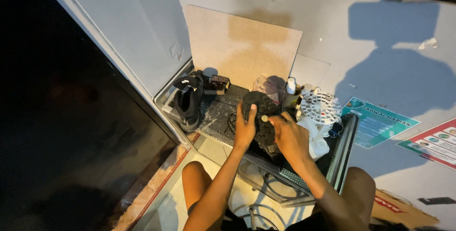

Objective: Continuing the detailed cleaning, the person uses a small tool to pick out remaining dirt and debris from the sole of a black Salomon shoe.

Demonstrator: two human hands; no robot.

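A black shoe (260, 112) lies sole-up on a perforated metal tray (216, 117). My left hand (245, 129) grips its left side, thumb on the sole. At the right side of the sole my right hand (289, 136) presses something small against the tread; what it holds is hidden by the fingers. A small pale round spot (264, 118) shows on the sole between the hands. The second black shoe (188, 102) stands upright at the tray's left end.
A white bottle (290, 86), a white round slotted plastic part (319, 107) and a dark brush-like block (218, 83) sit on the tray. A brown board (242, 46) leans on the wall behind. Posters (377, 122) hang at right. My bare knees are below.
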